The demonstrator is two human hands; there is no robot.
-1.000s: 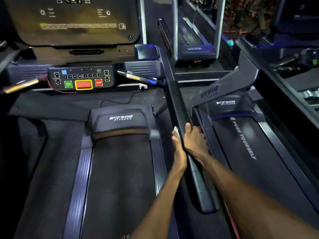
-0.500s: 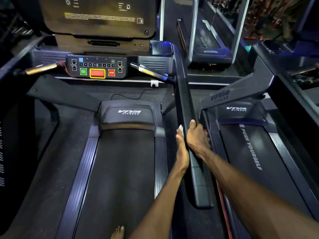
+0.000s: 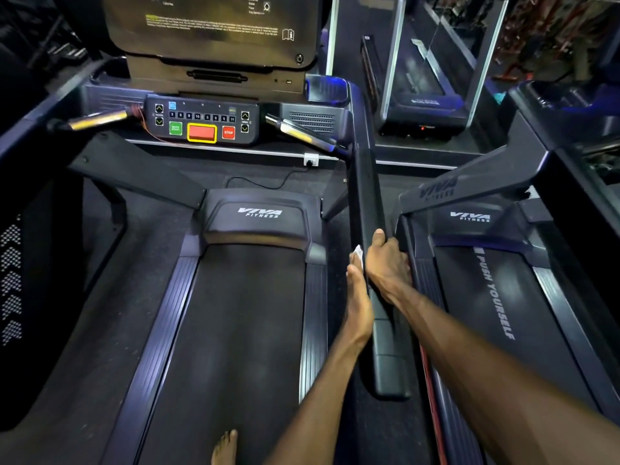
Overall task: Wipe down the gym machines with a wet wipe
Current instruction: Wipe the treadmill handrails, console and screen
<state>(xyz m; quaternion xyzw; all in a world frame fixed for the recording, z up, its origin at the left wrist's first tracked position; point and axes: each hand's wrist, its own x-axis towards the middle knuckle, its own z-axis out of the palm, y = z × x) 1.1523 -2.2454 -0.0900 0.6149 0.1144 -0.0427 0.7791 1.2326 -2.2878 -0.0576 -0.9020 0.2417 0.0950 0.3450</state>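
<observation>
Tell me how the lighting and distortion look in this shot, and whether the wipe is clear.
Head view: dim gym, with blue glare on the cup tray; wide-angle bending curves the treadmill handrail; the wet wipe shows only as a small white corner between the left hand and right hand.
</observation>
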